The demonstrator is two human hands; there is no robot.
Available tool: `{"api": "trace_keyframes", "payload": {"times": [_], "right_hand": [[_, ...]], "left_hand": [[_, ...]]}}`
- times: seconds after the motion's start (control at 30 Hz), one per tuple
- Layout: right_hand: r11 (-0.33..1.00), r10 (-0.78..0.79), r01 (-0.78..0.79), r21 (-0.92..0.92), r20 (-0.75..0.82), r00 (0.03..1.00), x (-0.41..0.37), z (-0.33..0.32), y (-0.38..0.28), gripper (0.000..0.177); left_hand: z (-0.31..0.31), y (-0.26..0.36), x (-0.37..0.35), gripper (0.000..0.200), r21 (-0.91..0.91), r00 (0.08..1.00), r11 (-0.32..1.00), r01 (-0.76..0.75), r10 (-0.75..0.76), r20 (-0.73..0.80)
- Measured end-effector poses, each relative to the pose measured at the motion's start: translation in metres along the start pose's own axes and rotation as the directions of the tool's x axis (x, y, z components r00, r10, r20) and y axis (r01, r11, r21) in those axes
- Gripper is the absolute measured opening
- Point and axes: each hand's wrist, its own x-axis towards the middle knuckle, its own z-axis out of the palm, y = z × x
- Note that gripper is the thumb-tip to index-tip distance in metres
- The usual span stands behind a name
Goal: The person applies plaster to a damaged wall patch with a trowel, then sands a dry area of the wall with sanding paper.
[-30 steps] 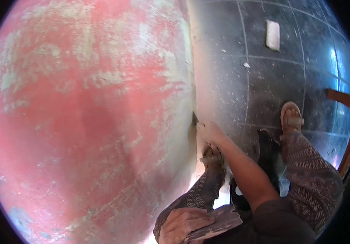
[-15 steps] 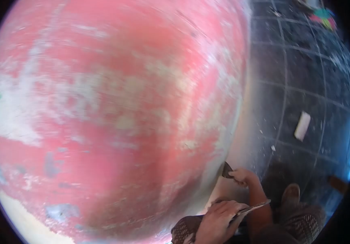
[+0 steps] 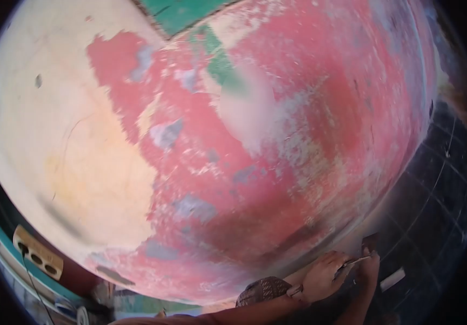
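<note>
In the lower right, my left hand (image 3: 323,279) is closed on a thin flat piece (image 3: 357,260) with a pale edge, seen almost edge-on. Just beside it, my right hand (image 3: 371,266) grips a scraper (image 3: 370,242) with a dark, broad blade pointing up. The two hands are close together, the flat piece's tip reaching the right hand's fingers. Both are below and in front of a wall (image 3: 201,141) with worn pink paint, pale bare areas and grey patches. A patterned cloth over a knee (image 3: 263,290) shows by my left forearm.
Dark floor tiles (image 3: 428,200) run along the wall's foot at right, with a pale block (image 3: 392,279) lying on them. At lower left is a power strip (image 3: 38,253) with a cord plugged in. A green panel (image 3: 182,16) is at the top.
The view has swung left, bringing the pale wall section and power strip into sight. My right hand has drawn the scraper away from the wall's foot, to the flat piece in my left hand.
</note>
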Motion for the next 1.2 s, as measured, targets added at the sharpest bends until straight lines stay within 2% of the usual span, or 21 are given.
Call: {"api": "trace_keyframes", "payload": {"times": [0.03,0.17,0.27,0.37,0.47,0.57,0.67,0.7,0.77,0.8,0.83,0.87,0.97,1.07,1.2], "right_hand": [[0.982,0.163,-0.161,0.098,-0.012,0.987,-0.009,-0.009,-0.047,0.028],[0.949,0.145,-0.100,0.297,-0.133,0.980,-0.043,-0.023,-0.140,0.030],[0.908,0.087,0.019,0.419,-0.233,0.968,-0.051,-0.015,-0.132,0.031],[0.877,0.141,0.030,0.480,-0.316,0.938,-0.075,-0.005,-0.152,0.037],[0.832,0.109,0.134,0.539,-0.394,0.913,-0.096,-0.003,-0.182,0.043],[0.785,0.094,0.155,0.599,-0.363,0.927,-0.111,-0.010,-0.210,0.047],[0.705,0.048,0.339,0.622,-0.520,0.853,-0.093,0.004,-0.207,0.045],[0.661,0.033,0.336,0.671,-0.474,0.880,-0.093,0.004,-0.206,0.047],[0.604,0.041,0.456,0.653,-0.597,0.801,-0.106,0.018,-0.240,0.050],[0.568,0.049,0.516,0.641,-0.653,0.756,-0.113,0.024,-0.256,0.053],[0.492,-0.023,0.577,0.652,-0.653,0.757,-0.116,0.019,-0.265,0.055],[0.492,-0.074,0.618,0.614,-0.678,0.732,-0.124,0.017,-0.278,0.052],[0.476,-0.217,0.722,0.501,-0.729,0.649,-0.155,0.020,-0.336,0.043],[0.446,-0.314,0.763,0.468,-0.716,0.623,-0.172,0.034,-0.371,0.042],[0.483,-0.456,0.755,0.444,-0.608,0.650,-0.172,0.069,-0.409,0.038]], "left_hand": [[0.002,0.003,0.000,0.026,-0.017,1.000,1.000,-0.007,0.006,-0.022],[0.011,0.013,-0.004,0.025,-0.001,0.998,0.999,-0.052,0.052,-0.040],[0.011,0.012,-0.003,0.026,-0.021,0.978,0.981,-0.193,0.191,-0.086],[-0.002,0.036,0.009,0.024,0.072,0.964,0.970,-0.231,0.238,-0.120],[-0.029,0.077,0.031,0.021,-0.001,0.945,0.967,-0.256,0.251,-0.210],[-0.052,0.115,0.048,0.024,-0.377,0.978,0.922,-0.091,0.011,-0.208],[-0.047,0.103,0.053,0.028,-0.354,0.938,0.923,-0.149,0.019,-0.345],[-0.041,0.085,0.051,0.028,-0.292,0.927,0.942,-0.163,0.045,-0.371],[-0.026,0.049,0.043,0.029,-0.172,0.905,0.970,-0.170,0.085,-0.417],[-0.029,0.049,0.046,0.029,-0.245,0.923,0.959,-0.143,0.039,-0.383],[-0.030,0.051,0.047,0.029,-0.320,0.940,0.941,-0.109,-0.008,-0.342],[-0.030,0.053,0.048,0.029,-0.391,0.955,0.917,-0.076,-0.046,-0.293],[-0.029,0.049,0.055,0.031,-0.270,0.949,0.950,-0.156,0.068,-0.308],[-0.046,0.055,0.047,0.032,-0.298,0.996,0.955,0.009,-0.033,-0.077],[-0.049,0.052,0.047,0.025,-0.324,0.980,0.935,-0.143,0.088,-0.180]]}}
